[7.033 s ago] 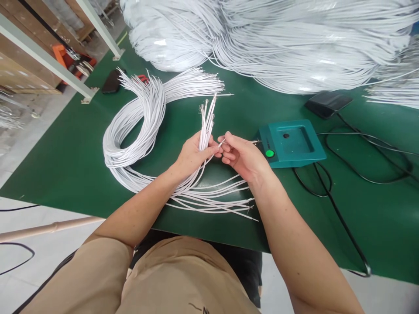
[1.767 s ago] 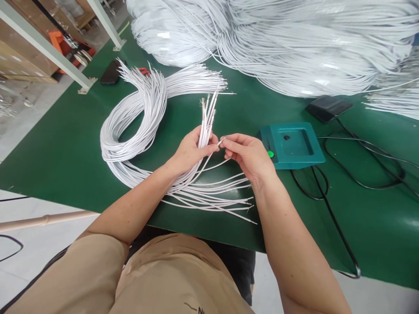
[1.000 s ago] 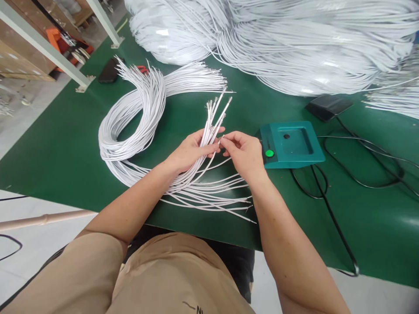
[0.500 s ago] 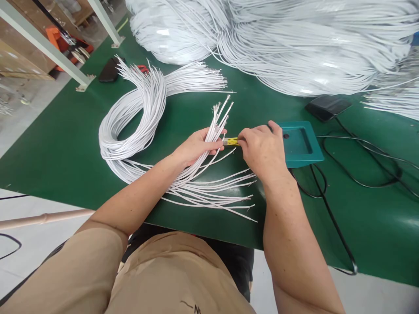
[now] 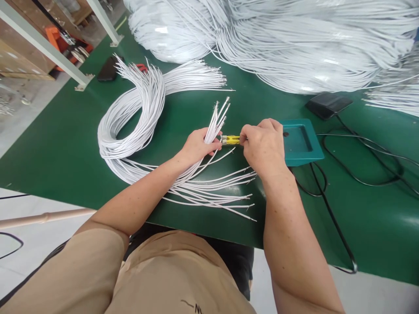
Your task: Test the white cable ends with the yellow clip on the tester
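Observation:
My left hand point(image 5: 200, 146) is closed around a small bunch of white wires point(image 5: 214, 126). Their bare ends stick up past the fingers. In my right hand point(image 5: 263, 143) is a small yellow tool point(image 5: 232, 140) with a metal tip; my fingers hide its far end, so its exact kind is unclear. The tip points left and sits close by the left fingertips, at the end of a wire. Other loose wires point(image 5: 225, 198) from the same bundle fan out over the green table below both hands. A coiled bundle of white wires point(image 5: 109, 126) lies to the left.
A teal tray-like device point(image 5: 319, 152) stands just beyond my right hand on the green table point(image 5: 369, 218). Black cables point(image 5: 334, 224) and a black box point(image 5: 328, 104) lie to the right. A large heap of white wires point(image 5: 294, 48) covers the back. A dark object point(image 5: 107, 71) is near the posts.
My hands have drawn slightly apart, the left one shifting a little left. More of the yellow tool shows between them. The coil and loose wires stay in place.

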Demonstrator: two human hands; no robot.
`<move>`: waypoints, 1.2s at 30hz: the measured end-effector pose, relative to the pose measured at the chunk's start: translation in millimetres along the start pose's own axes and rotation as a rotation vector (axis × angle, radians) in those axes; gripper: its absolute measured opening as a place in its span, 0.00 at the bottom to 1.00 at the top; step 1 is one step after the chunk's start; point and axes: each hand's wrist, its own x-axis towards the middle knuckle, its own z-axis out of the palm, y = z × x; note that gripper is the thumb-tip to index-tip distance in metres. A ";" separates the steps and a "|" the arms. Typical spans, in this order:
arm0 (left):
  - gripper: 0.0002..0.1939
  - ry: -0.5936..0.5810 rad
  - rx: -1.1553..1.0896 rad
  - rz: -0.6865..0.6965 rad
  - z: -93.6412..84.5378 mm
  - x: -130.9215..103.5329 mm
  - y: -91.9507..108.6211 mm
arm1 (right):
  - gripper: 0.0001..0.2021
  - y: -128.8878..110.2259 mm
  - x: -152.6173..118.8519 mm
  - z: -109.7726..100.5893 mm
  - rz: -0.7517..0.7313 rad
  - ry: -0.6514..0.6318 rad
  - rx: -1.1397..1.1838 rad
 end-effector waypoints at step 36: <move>0.21 0.068 -0.369 0.023 -19.3 -1.5 -10.4 | 0.11 -73.2 -17.4 -6.2 -0.304 -0.460 0.363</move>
